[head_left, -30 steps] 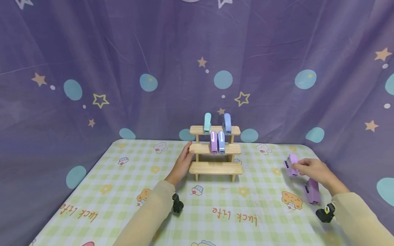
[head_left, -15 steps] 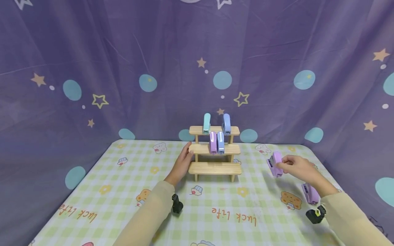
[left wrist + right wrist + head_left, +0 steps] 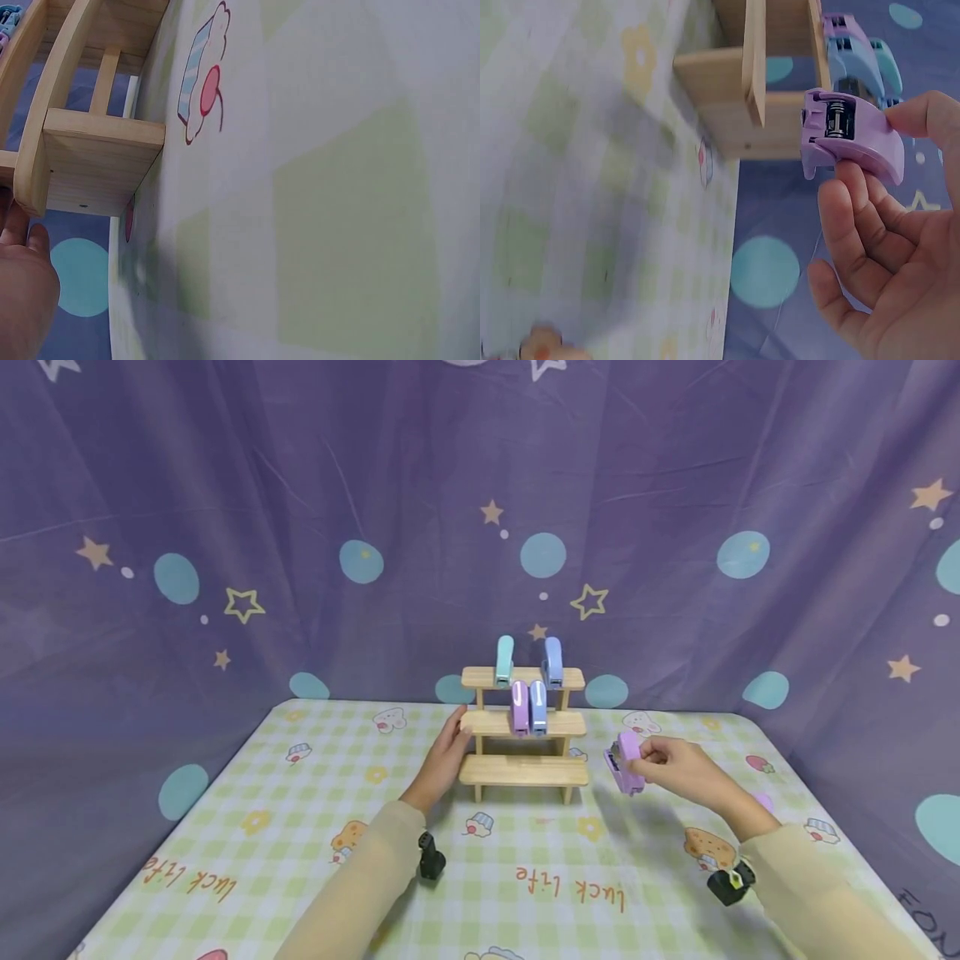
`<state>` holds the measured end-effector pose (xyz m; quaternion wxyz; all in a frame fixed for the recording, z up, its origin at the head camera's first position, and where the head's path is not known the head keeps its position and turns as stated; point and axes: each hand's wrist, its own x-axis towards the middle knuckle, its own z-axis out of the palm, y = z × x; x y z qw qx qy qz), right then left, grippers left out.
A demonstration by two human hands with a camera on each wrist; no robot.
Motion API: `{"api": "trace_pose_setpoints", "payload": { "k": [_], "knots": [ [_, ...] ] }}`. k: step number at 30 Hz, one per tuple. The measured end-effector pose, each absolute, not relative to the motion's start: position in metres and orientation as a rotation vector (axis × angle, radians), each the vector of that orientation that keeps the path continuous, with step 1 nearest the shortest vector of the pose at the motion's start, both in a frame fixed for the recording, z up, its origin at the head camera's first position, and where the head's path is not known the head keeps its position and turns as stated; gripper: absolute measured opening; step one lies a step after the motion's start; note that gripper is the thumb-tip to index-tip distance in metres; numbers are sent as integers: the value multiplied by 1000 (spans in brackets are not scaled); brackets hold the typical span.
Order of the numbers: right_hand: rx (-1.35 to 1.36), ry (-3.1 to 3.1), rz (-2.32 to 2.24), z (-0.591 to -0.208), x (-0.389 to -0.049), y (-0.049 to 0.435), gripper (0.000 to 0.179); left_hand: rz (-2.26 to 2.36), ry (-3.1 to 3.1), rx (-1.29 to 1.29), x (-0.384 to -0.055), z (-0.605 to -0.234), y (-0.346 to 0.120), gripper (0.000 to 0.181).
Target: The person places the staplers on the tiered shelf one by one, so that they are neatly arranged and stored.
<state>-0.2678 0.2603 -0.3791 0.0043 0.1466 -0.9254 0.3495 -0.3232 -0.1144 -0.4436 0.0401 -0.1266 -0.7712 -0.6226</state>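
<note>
My right hand (image 3: 678, 768) pinches a light purple stapler (image 3: 628, 764) between thumb and fingers, above the tablecloth just right of a three-tier wooden display stand (image 3: 523, 768). Its spring and hinge show in the right wrist view, where the stapler (image 3: 855, 135) overlaps the stand. With my left hand (image 3: 444, 758) I hold the left end of the stand's middle shelf; in the left wrist view some fingertips are hidden behind the wood. On the top shelf are a teal stapler (image 3: 505, 662) and a blue stapler (image 3: 553, 663). A purple stapler (image 3: 520, 708) and another blue stapler (image 3: 538, 708) sit side by side on the middle shelf.
A green-checked tablecloth (image 3: 322, 793) covers the table, with a purple patterned curtain (image 3: 420, 510) behind it. Part of another purple stapler (image 3: 763, 800) shows beyond my right forearm, which hides the remainder. The stand's bottom shelf (image 3: 495, 769) is bare wood.
My right hand has carried the purple stapler leftward from the right side of the table towards the stand. The left hand and the stand have stayed in place.
</note>
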Motion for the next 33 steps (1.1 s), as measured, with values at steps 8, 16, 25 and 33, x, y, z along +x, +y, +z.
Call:
{"api": "trace_pose_setpoints", "payload": {
  "k": [8,16,25,33],
  "knots": [
    [554,-2874,1185,-384,-272,226,17,-1897,-2364,-373,-322,-443,-113,56],
    [620,-2831,1270,-391,-275,193,15,-1881,-2385,-374,-318,-439,-114,57],
    [632,-2779,1392,-399,-275,158,16,-1865,-2385,-374,-322,-440,-115,56],
    [582,-2762,1401,-406,-280,127,19,-1877,-2359,-400,-321,-441,-114,58]
  ]
}}
